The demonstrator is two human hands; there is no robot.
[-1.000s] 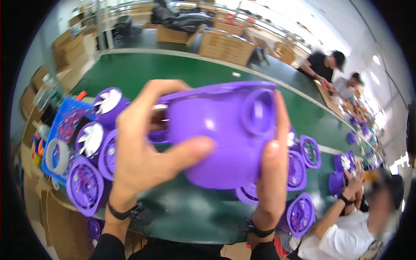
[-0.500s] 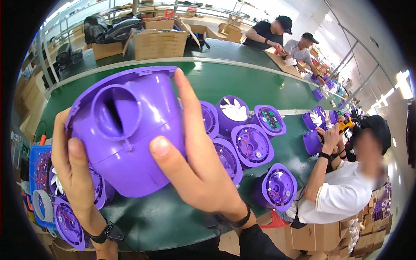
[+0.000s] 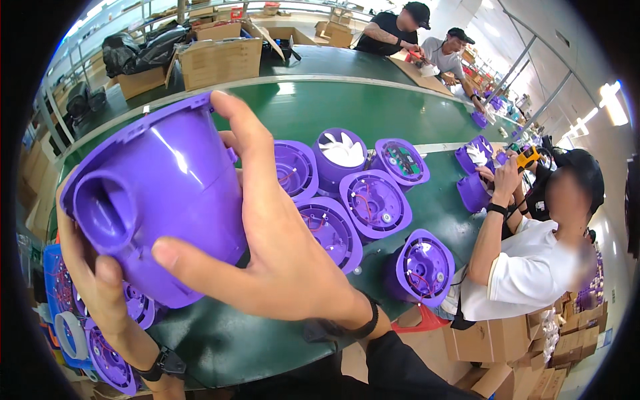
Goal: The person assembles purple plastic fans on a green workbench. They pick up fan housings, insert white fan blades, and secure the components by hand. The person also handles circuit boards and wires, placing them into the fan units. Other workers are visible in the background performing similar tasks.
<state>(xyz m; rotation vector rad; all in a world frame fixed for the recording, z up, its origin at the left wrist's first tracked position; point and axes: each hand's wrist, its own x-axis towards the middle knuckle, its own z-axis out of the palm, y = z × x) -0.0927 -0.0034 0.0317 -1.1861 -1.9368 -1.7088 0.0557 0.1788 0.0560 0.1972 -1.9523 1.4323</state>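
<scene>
A large purple plastic housing (image 3: 177, 180) with a round spout-like opening is held up between both my hands over the bench. My left hand (image 3: 100, 287) grips its left side, thumb against the lower wall and the other fingers partly hidden behind. My right hand (image 3: 267, 233) clasps the right side, index finger at the upper rim and thumb pressed on the front. Right of it stand several purple housings (image 3: 375, 203) with red wires inside, one with a white fan (image 3: 342, 149) and one with a green circuit board (image 3: 402, 161). A lone purple housing (image 3: 421, 267) sits nearer the bench edge.
More purple housings (image 3: 110, 357) and a blue bin (image 3: 57, 267) with wires and a white ring lie at left. At right a co-worker (image 3: 527, 273) holds a yellow tool (image 3: 528, 157). Cardboard boxes (image 3: 220, 63) and two other people are beyond the green bench (image 3: 307, 113).
The held housing has turned and shifted left in view, its round opening now farther left and lower. Both hands keep hold of it. The whole view has shifted slightly.
</scene>
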